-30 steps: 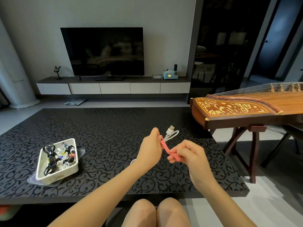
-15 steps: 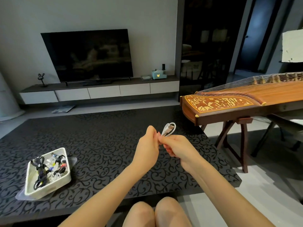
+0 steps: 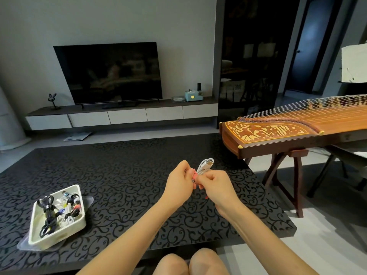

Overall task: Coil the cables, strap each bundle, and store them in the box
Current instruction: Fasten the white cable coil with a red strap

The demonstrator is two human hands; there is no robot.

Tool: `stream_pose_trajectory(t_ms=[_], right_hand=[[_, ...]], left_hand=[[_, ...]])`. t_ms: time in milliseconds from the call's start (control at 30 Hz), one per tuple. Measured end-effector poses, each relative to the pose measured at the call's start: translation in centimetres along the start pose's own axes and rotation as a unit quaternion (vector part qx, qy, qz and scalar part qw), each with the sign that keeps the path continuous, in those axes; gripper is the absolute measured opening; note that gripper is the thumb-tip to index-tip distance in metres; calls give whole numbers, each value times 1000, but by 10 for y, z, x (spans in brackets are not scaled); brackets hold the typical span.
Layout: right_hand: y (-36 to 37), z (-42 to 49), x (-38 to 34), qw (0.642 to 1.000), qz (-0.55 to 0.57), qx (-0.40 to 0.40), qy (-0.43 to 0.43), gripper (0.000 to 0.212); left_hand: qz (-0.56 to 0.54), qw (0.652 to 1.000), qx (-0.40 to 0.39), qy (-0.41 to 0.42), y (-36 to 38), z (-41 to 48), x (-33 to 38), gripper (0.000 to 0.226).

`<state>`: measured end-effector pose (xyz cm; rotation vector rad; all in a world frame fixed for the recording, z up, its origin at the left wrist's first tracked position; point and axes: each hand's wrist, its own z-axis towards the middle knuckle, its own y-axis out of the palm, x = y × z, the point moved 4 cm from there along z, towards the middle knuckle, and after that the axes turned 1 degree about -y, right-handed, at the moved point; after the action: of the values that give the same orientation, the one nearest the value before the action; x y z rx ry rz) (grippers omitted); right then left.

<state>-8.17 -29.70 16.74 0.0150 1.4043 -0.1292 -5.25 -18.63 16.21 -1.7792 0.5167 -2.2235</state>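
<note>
Hands are meeting in the middle of the head view, raised over the right-centre part of the dark patterned table (image 3: 119,175). The left hand (image 3: 179,180) is curling its fingers around one coiled white cable (image 3: 204,165), whose loop and plug are sticking up and to the right above the knuckles. The right hand (image 3: 215,185) is pinching one pink strap (image 3: 195,176) that is lying against the bundle between the two hands; a short pink end is showing below the right hand. How far the strap is going around the cable cannot be told.

One white box (image 3: 57,238) is sitting at lower left, near the table's front edge, on one clear lid (image 3: 88,201). It is holding a tangle of black and white bundles, too mixed to count. A wide stretch of open tabletop is lying between the box and the hands, and more is running behind them to the far edge. The table's right edge is slanting down to a corner at lower right, just beside one wooden zither (image 3: 297,133) on its stand. Two knees (image 3: 188,262) are showing under the front edge.
</note>
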Motion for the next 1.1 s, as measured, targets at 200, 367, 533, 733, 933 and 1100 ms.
stream_pose_trajectory(t_ms=[200,367,533,733,933,1100], right_hand=[[-7,-3,0,998,-18,1,-57,44],[-17,-2,-14,988,-58,-49,-137,42],[-27,-3,4,969,-148,-58,-189,21],[-40,-8,21,984,-136,-46,-106,17],[-41,-4,8,955,155,-238,80,29],[-44,6,-27,956,-43,-289,41,42]], left_hand=[[-81,964,-223,-123,-9,4,-3,33],[-245,877,-357,-210,-13,1,10,40],[-262,896,-280,-223,-11,1,8,34],[-148,948,-272,-76,-18,-10,30,34],[-25,935,-352,23,-17,-34,53,30],[258,918,-281,111,-11,-51,56,29]])
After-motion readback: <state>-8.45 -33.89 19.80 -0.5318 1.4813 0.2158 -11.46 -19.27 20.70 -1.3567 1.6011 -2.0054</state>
